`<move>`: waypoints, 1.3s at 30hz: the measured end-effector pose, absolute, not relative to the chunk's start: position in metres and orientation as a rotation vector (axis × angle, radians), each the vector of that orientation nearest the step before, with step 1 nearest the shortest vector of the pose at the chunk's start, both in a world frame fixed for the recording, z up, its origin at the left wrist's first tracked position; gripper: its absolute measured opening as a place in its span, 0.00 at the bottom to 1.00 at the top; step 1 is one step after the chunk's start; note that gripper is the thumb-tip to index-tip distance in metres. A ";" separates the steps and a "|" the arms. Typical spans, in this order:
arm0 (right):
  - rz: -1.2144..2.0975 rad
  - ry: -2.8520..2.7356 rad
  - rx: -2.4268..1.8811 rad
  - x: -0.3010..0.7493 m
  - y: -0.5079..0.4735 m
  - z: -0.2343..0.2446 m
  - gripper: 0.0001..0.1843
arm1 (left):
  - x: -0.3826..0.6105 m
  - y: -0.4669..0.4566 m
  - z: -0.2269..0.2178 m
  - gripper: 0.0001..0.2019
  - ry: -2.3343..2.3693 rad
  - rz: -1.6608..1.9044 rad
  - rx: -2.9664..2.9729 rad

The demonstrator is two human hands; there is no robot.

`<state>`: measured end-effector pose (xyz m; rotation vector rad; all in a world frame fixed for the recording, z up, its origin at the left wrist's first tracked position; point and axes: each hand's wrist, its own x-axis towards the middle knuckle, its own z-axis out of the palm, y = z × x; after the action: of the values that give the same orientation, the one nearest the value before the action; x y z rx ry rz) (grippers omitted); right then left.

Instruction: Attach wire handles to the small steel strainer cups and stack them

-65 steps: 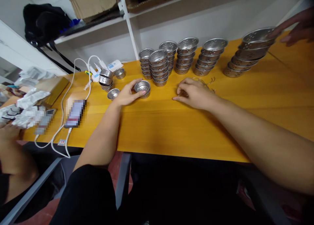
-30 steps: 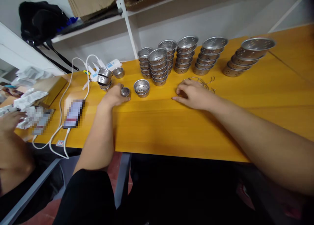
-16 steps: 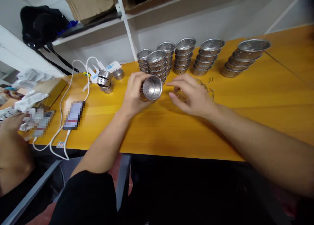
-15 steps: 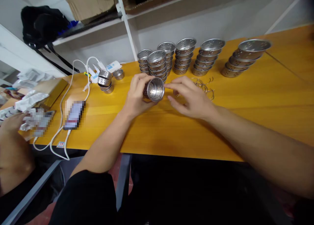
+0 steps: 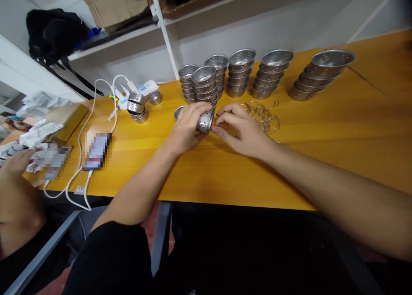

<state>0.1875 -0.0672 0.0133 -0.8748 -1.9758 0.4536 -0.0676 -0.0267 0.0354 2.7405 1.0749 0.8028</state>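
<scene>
My left hand point(image 5: 186, 125) is wrapped round a small perforated metal cup point(image 5: 206, 120), held tilted just above the yellow table point(image 5: 225, 170). My right hand point(image 5: 240, 129) meets it from the right, its fingertips pinched at the cup's rim; what they pinch is too small to make out. A loose pile of thin wire rings point(image 5: 262, 114) lies just behind my right hand. Another small cup point(image 5: 178, 111) sits on the table behind my left hand.
Several stacks of perforated metal cups point(image 5: 206, 86) and wider bowls point(image 5: 322, 74) line the back of the table. To the left lie more small cups point(image 5: 137, 107), a phone point(image 5: 96, 150) on a white cable, and crumpled paper with another person's hand point(image 5: 14, 164).
My left hand took a small cup, set it in the larger one and lifted them. Both hands have now come together lower near the table, uncovering the wire rings.
</scene>
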 end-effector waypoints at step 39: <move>0.330 -2.237 -1.187 0.239 -0.008 -0.034 0.14 | -0.133 0.056 -0.020 0.54 1.184 1.321 2.150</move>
<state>0.2387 -0.0078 -0.0338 -1.1875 -2.2374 0.3304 -0.1334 0.0559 -0.0196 2.1502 1.1839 1.3212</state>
